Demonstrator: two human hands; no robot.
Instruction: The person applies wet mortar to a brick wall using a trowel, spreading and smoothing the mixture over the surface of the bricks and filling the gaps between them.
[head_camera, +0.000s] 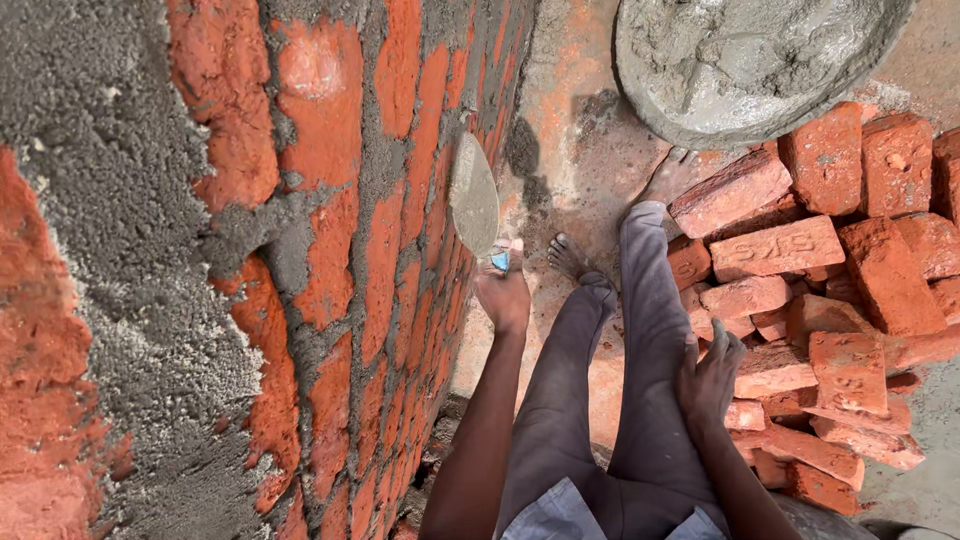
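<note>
A trowel is gripped by the left hand, fingers clamped on its blue handle, blade at twelve o'clock against the brick wall. The right hand is rested on the thigh, fingers spread, loose bricks at three o'clock.

Mortar-smeared trowel, blue-handled, blade flat against brick wall.

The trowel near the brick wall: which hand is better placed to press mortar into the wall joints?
The left hand, probably. It already grips the trowel, whose blade lies close against the brick wall. The right hand holds nothing and rests at the thigh, beside the loose bricks, away from the wall.
</note>
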